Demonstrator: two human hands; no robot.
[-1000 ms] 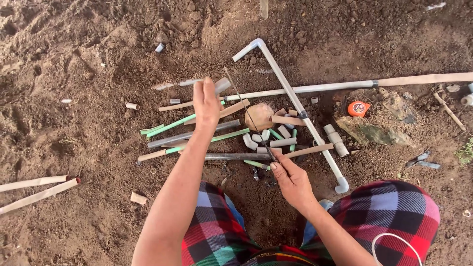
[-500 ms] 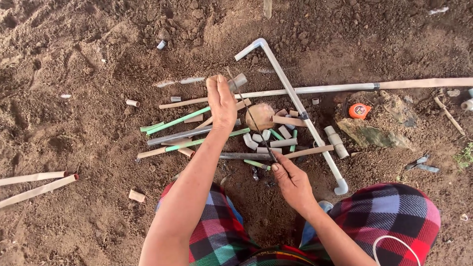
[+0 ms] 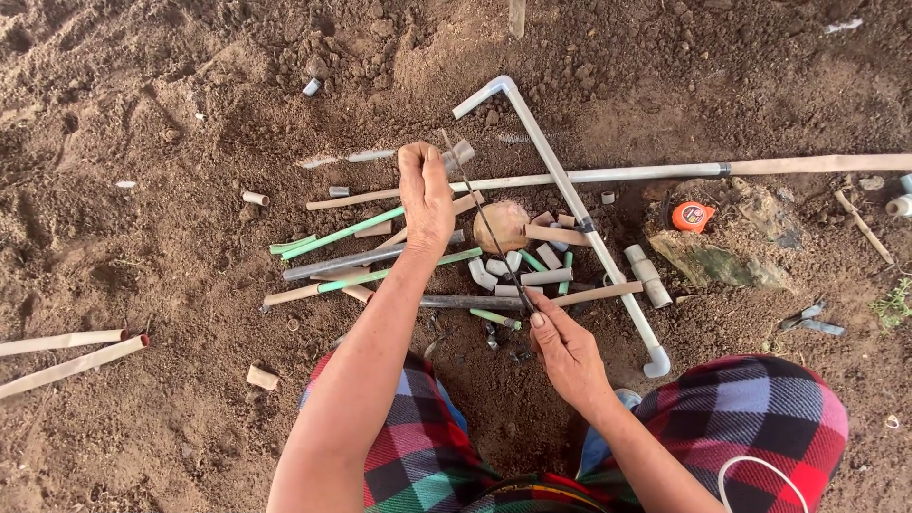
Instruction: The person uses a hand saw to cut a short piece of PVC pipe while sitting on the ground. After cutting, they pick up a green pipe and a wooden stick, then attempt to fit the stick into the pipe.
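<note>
Thin blade held at both ends above the pipe pile.
Your left hand (image 3: 425, 195) is fisted on the far end of the blade (image 3: 486, 226); your right hand (image 3: 568, 347) pinches its near end. It spans the pipe offcuts (image 3: 380, 256). Risk, as judged: it could flex, slip and nick your fingers.

A thin dark blade (image 3: 486, 225), long, narrow and straight, is held off the soil by its two ends, running diagonally over the heap of cut pipe pieces (image 3: 518, 266) near mid-ground.
</note>
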